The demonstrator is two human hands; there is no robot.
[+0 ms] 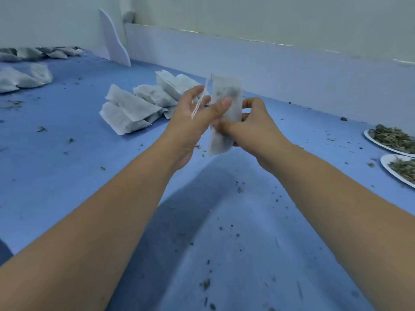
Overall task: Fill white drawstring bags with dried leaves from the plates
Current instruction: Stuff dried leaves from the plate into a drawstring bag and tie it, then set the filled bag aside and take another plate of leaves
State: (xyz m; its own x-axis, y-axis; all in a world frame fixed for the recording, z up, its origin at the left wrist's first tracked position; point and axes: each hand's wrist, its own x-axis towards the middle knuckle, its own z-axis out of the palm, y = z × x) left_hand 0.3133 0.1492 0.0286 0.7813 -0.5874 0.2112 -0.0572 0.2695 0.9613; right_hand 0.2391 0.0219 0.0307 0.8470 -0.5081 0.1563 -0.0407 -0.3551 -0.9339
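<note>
With the left hand (190, 122) pinching the filled white drawstring bag (228, 86) under its thumb, the string (198, 105) across its fingers, and the right hand (256, 126) gripping the opposite edge, above the blue table (67, 176) and well left of the plates (368, 136), a jerky pull could likely spill its contents.

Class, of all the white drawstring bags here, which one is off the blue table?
The white drawstring bag held upright between the left hand and right hand; the rest lie in heaps on the blue table.
</note>
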